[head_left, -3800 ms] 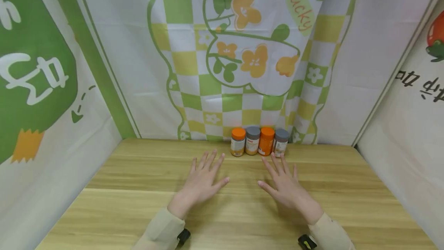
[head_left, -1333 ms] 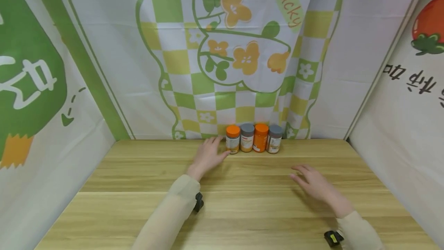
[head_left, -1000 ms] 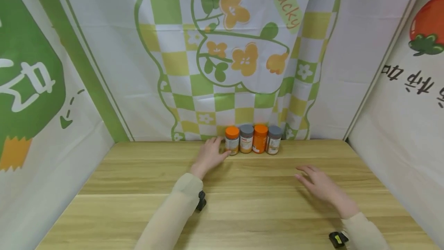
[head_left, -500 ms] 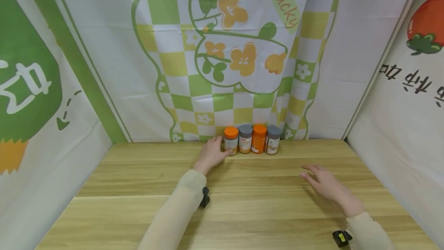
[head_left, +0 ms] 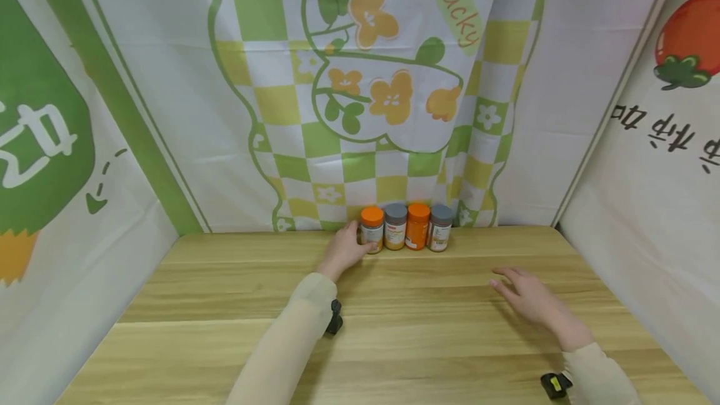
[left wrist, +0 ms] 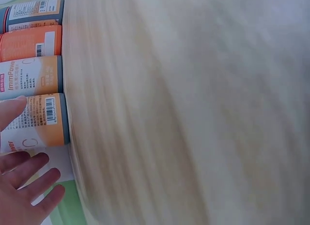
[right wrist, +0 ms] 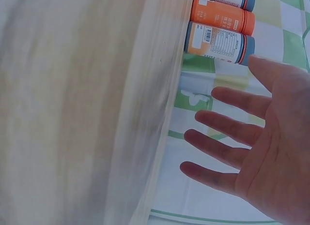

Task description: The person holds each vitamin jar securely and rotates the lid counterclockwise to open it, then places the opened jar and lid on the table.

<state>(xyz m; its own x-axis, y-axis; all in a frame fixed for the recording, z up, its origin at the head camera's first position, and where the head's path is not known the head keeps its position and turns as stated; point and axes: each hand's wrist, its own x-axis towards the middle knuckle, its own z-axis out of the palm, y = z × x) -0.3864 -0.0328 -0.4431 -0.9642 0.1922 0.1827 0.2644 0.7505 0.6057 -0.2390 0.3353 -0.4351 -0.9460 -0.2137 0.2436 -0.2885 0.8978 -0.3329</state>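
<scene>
Left hand (head_left: pixel 344 247) is at the end of the row, bracketing the leftmost jar (head_left: pixel 372 233), orange lid, pale label: thumb across its front, fingers spread loosely along the outer side. We see no clench; whether the pads really press the jar we can't tell. That jar stands upright at the back of the table (head_left: pixel 427 324), by the patterned cloth (head_left: pixel 394 167), in line with a grey-lidded jar (head_left: pixel 395 230), an all-orange jar (head_left: pixel 417 229) and a second grey-lidded jar (head_left: pixel 439 233), all upright and packed close; touching or not, we can't say. Right hand (head_left: pixel 534 299) hovers well apart to the right, fingers relaxed, grasping nothing. Main risk, we'd judge: the thumb tip lies close to the next jar, so a sideways shove there could jostle the whole row, perhaps toppling one. A loose, uneven hold could let the smooth jar slip or tip if lifted. Fingers reaching round the back might snag the cloth, with so little room behind. And with the right hand so far off, we'd flag that it could hardly steady a falling jar in time.
</scene>
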